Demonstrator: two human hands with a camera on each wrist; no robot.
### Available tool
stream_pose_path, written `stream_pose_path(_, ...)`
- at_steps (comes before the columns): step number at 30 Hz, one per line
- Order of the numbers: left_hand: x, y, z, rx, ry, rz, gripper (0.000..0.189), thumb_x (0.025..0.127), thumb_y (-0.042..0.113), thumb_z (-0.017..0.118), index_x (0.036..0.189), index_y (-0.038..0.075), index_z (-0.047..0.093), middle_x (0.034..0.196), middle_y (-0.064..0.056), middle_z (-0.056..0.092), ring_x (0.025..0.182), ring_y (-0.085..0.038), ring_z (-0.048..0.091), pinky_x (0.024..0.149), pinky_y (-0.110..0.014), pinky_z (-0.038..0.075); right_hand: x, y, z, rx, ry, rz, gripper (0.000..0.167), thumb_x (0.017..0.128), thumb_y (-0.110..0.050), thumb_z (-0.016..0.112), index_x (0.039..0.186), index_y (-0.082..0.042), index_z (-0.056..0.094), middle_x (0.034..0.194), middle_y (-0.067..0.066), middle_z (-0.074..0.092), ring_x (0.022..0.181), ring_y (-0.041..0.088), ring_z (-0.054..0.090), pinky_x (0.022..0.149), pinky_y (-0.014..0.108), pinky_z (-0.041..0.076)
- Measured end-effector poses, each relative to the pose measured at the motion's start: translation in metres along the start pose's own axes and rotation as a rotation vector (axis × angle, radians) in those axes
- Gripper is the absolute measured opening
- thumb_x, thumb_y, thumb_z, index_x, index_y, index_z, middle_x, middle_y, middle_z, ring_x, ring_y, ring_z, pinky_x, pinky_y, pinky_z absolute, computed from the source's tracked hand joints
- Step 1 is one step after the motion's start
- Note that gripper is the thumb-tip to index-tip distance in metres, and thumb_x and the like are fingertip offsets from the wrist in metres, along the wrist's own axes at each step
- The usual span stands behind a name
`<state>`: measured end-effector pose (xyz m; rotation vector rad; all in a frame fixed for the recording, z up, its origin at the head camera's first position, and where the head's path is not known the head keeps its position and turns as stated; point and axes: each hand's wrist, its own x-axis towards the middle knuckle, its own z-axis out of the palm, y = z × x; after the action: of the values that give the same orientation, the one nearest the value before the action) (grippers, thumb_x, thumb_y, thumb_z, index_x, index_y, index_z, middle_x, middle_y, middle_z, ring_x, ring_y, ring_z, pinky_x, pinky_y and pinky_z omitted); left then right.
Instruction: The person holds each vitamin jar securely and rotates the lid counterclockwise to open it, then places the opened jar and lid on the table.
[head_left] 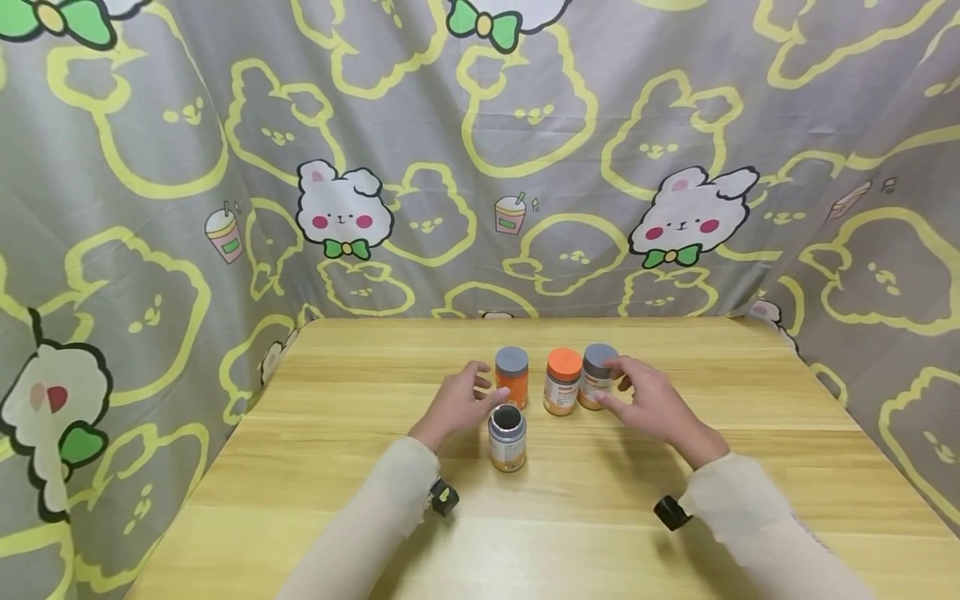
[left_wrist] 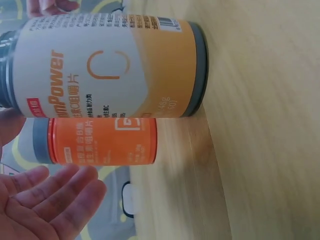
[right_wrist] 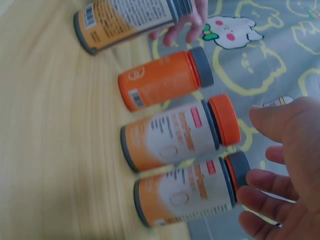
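Note:
Four supplement bottles stand upright on the wooden table. Nearest me is an uncapped white-and-orange bottle (head_left: 507, 450), its dark mouth facing up. Behind it is an all-orange bottle with a grey cap (head_left: 512, 387). To the right, a white-and-orange bottle with an orange cap (head_left: 562, 392) stands close beside a similar grey-capped bottle (right_wrist: 185, 192). My left hand (head_left: 463, 404) is just left of the uncapped bottle and the orange one, fingers loosely extended, thumb by the uncapped bottle's neck. Around the right side of the grey-capped bottle, my right hand (head_left: 651, 402) reaches with spread fingers, fingertips at its cap.
The wooden table (head_left: 337, 500) reaches back to a grey curtain (head_left: 420, 125) with yellow outlines and white cartoon animals, which surrounds the back and both sides. A black wrist device (head_left: 444, 497) sits below the left sleeve, another black one (head_left: 672, 512) below the right.

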<state>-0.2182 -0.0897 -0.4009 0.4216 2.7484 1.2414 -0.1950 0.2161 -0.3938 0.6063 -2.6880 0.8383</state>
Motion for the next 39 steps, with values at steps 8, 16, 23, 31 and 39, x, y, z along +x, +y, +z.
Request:
stream_pose_path(8,0.016,-0.003,0.005,0.034,-0.005,-0.028,0.071,0.089,0.039,0.07,0.142,0.003,0.04,0.127,-0.018,0.058,0.109,-0.03,0.062,0.09,-0.042,0.049,0.008,-0.015,0.015,0.049,-0.015,-0.014,0.045,0.087,-0.02,0.074,0.121,0.002,0.056,0.1,0.015,0.063,0.087,0.026,0.059,0.07,0.04,0.049)
stream_pose_path(16,0.029,-0.002,0.01,0.075,-0.036,-0.036,0.076,0.084,0.037,0.076,0.142,0.005,0.04,0.127,-0.018,0.059,0.108,-0.031,0.061,0.091,-0.041,0.048,0.012,-0.025,0.025,0.105,-0.049,-0.002,0.046,0.087,-0.017,0.073,0.124,0.003,0.056,0.101,0.014,0.063,0.088,0.027,0.06,0.074,0.041,0.049)
stream_pose_path(23,0.036,-0.001,0.013,0.105,-0.039,-0.03,0.077,0.082,0.041,0.077,0.14,0.004,0.043,0.126,-0.017,0.059,0.113,-0.032,0.057,0.093,-0.043,0.047,0.014,-0.029,0.033,0.136,-0.056,-0.027,0.042,0.086,-0.016,0.074,0.12,0.0,0.057,0.103,0.012,0.063,0.085,0.027,0.061,0.071,0.039,0.05)
stream_pose_path(31,0.039,-0.002,0.015,0.074,-0.023,-0.036,0.06,0.086,0.039,0.073,0.131,0.006,0.05,0.123,-0.014,0.061,0.114,-0.03,0.058,0.093,-0.043,0.047,0.013,-0.037,0.049,0.162,-0.103,-0.054,0.043,0.086,-0.021,0.075,0.12,-0.001,0.058,0.097,0.01,0.062,0.085,0.024,0.06,0.074,0.039,0.05)
stream_pose_path(39,0.036,-0.006,0.015,0.074,0.043,-0.006,0.059,0.085,0.037,0.075,0.125,0.001,0.052,0.116,-0.015,0.063,0.107,-0.028,0.061,0.089,-0.04,0.05,0.009,-0.047,0.063,0.185,-0.19,-0.115,0.053,0.084,-0.03,0.077,0.125,-0.003,0.055,0.103,0.013,0.063,0.09,0.024,0.061,0.079,0.04,0.05)
